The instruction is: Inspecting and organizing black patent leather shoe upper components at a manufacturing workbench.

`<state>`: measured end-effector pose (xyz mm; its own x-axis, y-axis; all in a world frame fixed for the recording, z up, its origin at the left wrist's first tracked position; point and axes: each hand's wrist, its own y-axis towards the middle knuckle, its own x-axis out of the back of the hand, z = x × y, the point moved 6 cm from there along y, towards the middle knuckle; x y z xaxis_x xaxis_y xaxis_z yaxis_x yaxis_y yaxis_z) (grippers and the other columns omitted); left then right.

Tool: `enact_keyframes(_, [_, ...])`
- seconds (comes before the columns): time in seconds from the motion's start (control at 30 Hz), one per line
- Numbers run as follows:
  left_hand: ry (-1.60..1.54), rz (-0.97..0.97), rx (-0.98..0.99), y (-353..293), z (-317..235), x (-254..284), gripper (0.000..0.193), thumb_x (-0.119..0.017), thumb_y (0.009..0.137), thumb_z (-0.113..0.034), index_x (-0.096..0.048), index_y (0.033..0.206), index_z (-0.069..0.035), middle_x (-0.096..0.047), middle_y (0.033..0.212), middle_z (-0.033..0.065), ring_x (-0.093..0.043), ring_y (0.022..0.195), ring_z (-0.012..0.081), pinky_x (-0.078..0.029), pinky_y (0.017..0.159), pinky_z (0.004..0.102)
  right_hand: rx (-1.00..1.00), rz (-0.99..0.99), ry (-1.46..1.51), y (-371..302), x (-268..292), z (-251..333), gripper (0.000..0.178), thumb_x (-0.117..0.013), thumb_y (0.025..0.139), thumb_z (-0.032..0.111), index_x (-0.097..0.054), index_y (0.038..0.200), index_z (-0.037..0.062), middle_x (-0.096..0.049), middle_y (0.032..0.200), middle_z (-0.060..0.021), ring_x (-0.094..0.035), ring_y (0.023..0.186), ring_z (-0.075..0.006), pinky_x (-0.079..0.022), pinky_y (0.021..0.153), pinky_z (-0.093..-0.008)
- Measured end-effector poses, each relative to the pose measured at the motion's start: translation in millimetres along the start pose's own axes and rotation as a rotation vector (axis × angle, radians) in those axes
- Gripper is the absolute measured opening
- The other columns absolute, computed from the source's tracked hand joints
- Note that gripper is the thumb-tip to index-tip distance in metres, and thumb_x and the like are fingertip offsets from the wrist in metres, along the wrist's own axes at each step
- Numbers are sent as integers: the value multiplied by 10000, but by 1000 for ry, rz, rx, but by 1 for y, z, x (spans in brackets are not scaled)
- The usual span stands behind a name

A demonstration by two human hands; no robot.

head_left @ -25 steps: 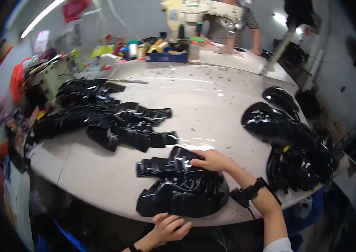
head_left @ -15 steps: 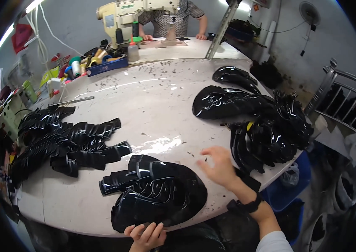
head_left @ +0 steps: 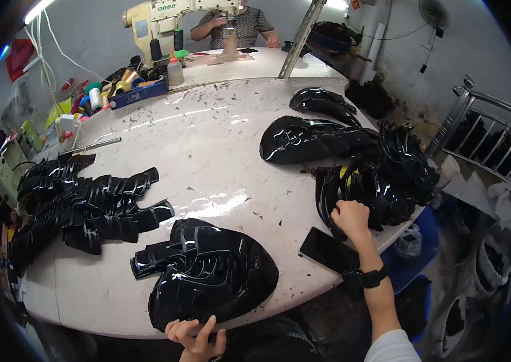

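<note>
Glossy black cut pieces (head_left: 382, 181), shiny like patent leather, lie heaped at the right edge of the table (head_left: 207, 139). The right hand (head_left: 350, 217) is clenched on the near side of this heap, fingers curled into the pieces; exactly which piece it grips cannot be told. The left hand (head_left: 198, 338) rests at the near edge of the table, fingers loosely spread and touching the rim of a flat stack of black pieces (head_left: 210, 277) without closing on it.

Judged from these positions, the step in hand is drawing one piece from the heap. It is best done by pinching a single edge and lifting straight up, so that neighbouring pieces do not slide off the right edge. The left hand should keep the flat stack square.

A dark flat phone (head_left: 328, 250) lies just beside the right wrist, near the table edge, and could be knocked off.

The table is white, glossy and scuffed, with small scraps scattered over it. A second spread of black pieces (head_left: 80, 205) lies at its left edge. At the far edge stand thread spools in a blue tray (head_left: 135, 90), a bottle (head_left: 175, 72) and a cream sewing machine (head_left: 171, 21), where another person (head_left: 237, 24) works. A metal rack (head_left: 485, 139) stands to the right.
</note>
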<state>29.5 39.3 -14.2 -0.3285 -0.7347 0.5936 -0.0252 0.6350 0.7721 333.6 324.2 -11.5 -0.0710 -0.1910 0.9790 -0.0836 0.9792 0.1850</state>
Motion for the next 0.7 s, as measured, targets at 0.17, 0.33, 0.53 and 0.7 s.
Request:
enact_keyframes(0.17, [-15,-53,29,16,-9,11,158,-643,691,-157,-606,833,-100,-456,897,79,-449,870,258,-369,765,389,33,-534,337,-54,72,10,94,-569,702,118,-575,742,33,-550,631,-120,-563,567,-273,-431,479,-342])
enact_keyframes(0.33, [-191,34,86,5,-13,16,326,-614,719,-394,-580,900,-125,-418,1030,86,-380,991,266,-326,816,369,659,-380,811,-148,143,83,126,-585,578,15,-559,701,23,-497,549,-68,-499,458,-208,-402,415,-297])
enact_keyframes(0.53, [-1311,125,683,34,-30,11,602,-616,779,-193,-283,1240,5,-395,1133,159,-442,1015,203,-346,880,310,986,80,1168,-213,122,148,184,-675,578,70,-591,732,15,-511,536,-56,-501,410,-172,-376,367,-253])
enact_keyframes(0.7, [-1263,271,800,20,-18,26,504,-645,760,-95,-381,1181,-12,-437,944,34,-440,875,95,-366,785,218,1049,171,1194,-243,105,179,126,-652,654,65,-592,749,9,-550,584,-73,-530,438,-179,-411,404,-231])
